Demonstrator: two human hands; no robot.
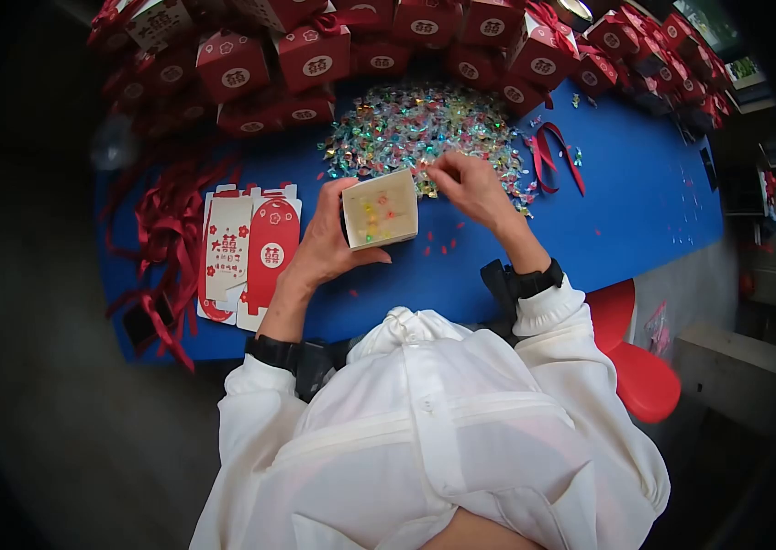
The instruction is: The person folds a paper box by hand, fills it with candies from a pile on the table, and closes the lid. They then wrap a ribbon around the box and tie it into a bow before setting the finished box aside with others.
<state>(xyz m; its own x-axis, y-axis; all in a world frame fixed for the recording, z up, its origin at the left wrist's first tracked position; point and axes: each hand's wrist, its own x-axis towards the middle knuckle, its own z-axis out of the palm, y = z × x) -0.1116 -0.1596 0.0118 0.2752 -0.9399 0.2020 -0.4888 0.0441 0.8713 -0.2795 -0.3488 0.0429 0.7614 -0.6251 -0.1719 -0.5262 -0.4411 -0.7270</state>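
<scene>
Fingers of the left hand: clamped on an open box, thumb along the near edge, the others round its left side. Wrist was bent, forearm slanting up from a black wristband.

Open box: was tilted, mouth toward the wearer, its pale inside showing; a few small coloured pieces lay within.

Fingers of the right hand: curled inward, thumb and forefinger tips drawn close, just right of the box's upper corner. Whether they pinched a piece could not be told. Forearm reached forward and leftward from a second wristband.

Candy-like heap: glittering, spread just beyond both sets of fingers.

Red scraps: scattered nearer the wearer than the right fingers.

Ribbon loop: lay right of the right fingers.

Flat printed cartons: lay left of the left fingers; ribbon bundle, farther left.

Red boxes: were stacked beyond the fingers, past the heap.
</scene>
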